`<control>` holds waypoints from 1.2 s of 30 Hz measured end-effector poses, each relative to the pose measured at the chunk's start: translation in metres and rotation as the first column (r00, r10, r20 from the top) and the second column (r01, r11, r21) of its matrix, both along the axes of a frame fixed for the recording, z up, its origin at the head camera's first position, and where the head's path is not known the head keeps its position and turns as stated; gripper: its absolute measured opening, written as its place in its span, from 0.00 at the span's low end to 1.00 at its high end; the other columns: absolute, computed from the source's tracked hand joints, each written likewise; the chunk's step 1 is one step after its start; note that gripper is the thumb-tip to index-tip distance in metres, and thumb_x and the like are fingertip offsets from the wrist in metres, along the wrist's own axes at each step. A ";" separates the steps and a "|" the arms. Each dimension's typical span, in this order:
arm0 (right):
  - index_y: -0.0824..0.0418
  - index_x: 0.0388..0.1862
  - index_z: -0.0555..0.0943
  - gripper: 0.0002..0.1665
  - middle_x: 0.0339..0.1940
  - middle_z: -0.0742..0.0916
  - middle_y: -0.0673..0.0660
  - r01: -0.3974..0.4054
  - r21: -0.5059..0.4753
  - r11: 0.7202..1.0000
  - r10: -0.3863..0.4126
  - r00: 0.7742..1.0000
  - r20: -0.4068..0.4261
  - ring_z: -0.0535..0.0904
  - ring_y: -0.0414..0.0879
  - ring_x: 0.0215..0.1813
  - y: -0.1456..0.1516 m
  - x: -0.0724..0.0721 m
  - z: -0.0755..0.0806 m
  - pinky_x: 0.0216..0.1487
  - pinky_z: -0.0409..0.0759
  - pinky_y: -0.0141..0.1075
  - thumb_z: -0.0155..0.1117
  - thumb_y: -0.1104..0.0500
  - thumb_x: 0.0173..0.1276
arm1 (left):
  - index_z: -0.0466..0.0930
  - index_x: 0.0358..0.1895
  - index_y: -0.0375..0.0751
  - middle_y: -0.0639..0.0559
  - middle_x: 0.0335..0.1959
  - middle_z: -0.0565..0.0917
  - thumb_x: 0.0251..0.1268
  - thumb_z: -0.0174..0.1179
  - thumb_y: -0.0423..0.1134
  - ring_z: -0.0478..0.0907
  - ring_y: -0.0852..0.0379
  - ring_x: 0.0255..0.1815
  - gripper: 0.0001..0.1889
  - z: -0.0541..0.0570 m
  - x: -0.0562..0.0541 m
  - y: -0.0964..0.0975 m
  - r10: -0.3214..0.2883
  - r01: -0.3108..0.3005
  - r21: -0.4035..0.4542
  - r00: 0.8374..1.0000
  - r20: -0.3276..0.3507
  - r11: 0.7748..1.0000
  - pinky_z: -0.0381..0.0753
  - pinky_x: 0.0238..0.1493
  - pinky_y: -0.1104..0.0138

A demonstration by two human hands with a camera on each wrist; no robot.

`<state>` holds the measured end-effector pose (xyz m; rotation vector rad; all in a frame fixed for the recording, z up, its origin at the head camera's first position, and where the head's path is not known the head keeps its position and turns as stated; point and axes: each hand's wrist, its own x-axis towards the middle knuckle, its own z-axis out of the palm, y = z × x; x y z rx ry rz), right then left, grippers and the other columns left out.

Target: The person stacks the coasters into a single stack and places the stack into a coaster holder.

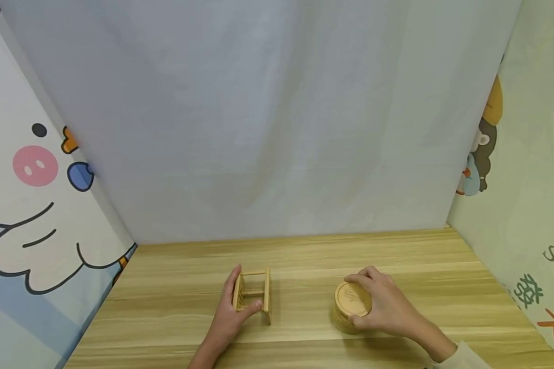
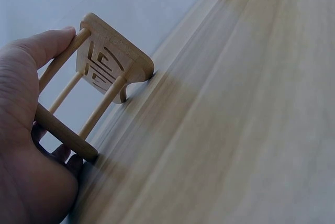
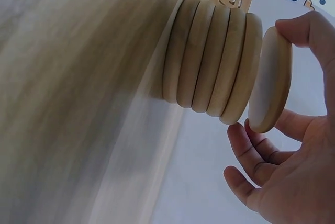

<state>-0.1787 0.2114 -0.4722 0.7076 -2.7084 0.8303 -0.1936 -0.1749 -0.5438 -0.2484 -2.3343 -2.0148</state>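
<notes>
My left hand (image 1: 226,316) grips a small wooden coaster holder (image 1: 267,297), thumb on one side and fingers around the near end panel. The left wrist view shows its round rods and the far end panel (image 2: 112,51) with cut-out slots, its feet at the tabletop. To the right, my right hand (image 1: 390,310) pinches a round wooden coaster (image 1: 352,298) by its rim. That coaster is tilted slightly away from a stack of several matching coasters (image 3: 212,59), with a narrow gap between. Faint markings show on its upper face.
The wood-grain table (image 1: 304,328) carries the stack and the holder. A pale curtain (image 1: 258,128) hangs behind the table. Cartoon-printed panels flank it, one at left (image 1: 9,113) and one at right (image 1: 526,205).
</notes>
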 end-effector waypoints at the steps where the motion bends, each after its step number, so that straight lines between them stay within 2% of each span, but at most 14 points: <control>1: 0.56 0.65 0.89 0.46 0.52 0.82 0.45 0.002 0.004 1.000 -0.002 1.000 -0.007 0.76 0.46 0.52 0.000 0.000 -0.001 0.52 0.77 0.47 0.90 0.47 0.44 | 0.48 0.93 0.46 0.34 0.92 0.47 0.71 0.77 0.37 0.43 0.28 0.91 0.55 0.000 0.000 0.000 0.002 -0.002 -0.003 1.000 0.001 1.000 0.50 0.85 0.32; 8: 0.55 0.64 0.89 0.46 0.50 0.82 0.44 0.010 0.014 1.000 -0.009 0.999 -0.035 0.76 0.43 0.51 0.001 0.002 -0.005 0.52 0.75 0.45 0.91 0.46 0.42 | 0.48 0.93 0.46 0.33 0.92 0.47 0.71 0.77 0.39 0.43 0.26 0.91 0.56 -0.001 -0.001 -0.001 0.000 0.000 -0.005 1.000 -0.011 1.000 0.51 0.84 0.30; 11: 0.55 0.64 0.89 0.45 0.51 0.82 0.44 0.014 0.012 1.000 -0.014 1.000 -0.023 0.76 0.45 0.52 0.001 0.002 -0.007 0.52 0.76 0.46 0.91 0.47 0.42 | 0.47 0.93 0.45 0.31 0.91 0.47 0.72 0.76 0.40 0.45 0.24 0.90 0.55 -0.001 0.000 -0.001 0.002 -0.003 -0.023 1.000 -0.027 1.000 0.54 0.83 0.29; 19: 0.57 0.65 0.89 0.45 0.52 0.82 0.46 0.008 0.004 1.000 -0.008 1.000 0.016 0.77 0.47 0.53 0.003 0.003 -0.008 0.52 0.78 0.50 0.90 0.48 0.45 | 0.47 0.93 0.44 0.32 0.92 0.46 0.71 0.77 0.38 0.43 0.26 0.91 0.56 -0.001 0.000 -0.001 -0.003 0.003 0.004 1.000 -0.010 1.000 0.51 0.84 0.30; 29: 0.58 0.64 0.89 0.44 0.50 0.81 0.43 0.002 -0.006 1.000 -0.002 1.000 0.011 0.75 0.43 0.51 0.004 0.004 -0.012 0.52 0.76 0.46 0.90 0.48 0.46 | 0.47 0.93 0.45 0.33 0.92 0.44 0.72 0.77 0.37 0.41 0.26 0.91 0.56 0.000 -0.001 0.000 -0.010 0.010 0.006 1.000 0.012 1.000 0.51 0.84 0.30; 36: 0.58 0.70 0.86 0.48 0.54 0.82 0.46 -0.030 -0.007 1.000 0.031 0.998 0.052 0.77 0.45 0.54 0.009 0.004 -0.011 0.55 0.77 0.48 0.92 0.44 0.50 | 0.47 0.93 0.45 0.33 0.92 0.44 0.72 0.77 0.37 0.41 0.27 0.91 0.56 0.001 0.000 0.000 -0.007 0.007 0.012 1.000 0.006 1.000 0.51 0.84 0.31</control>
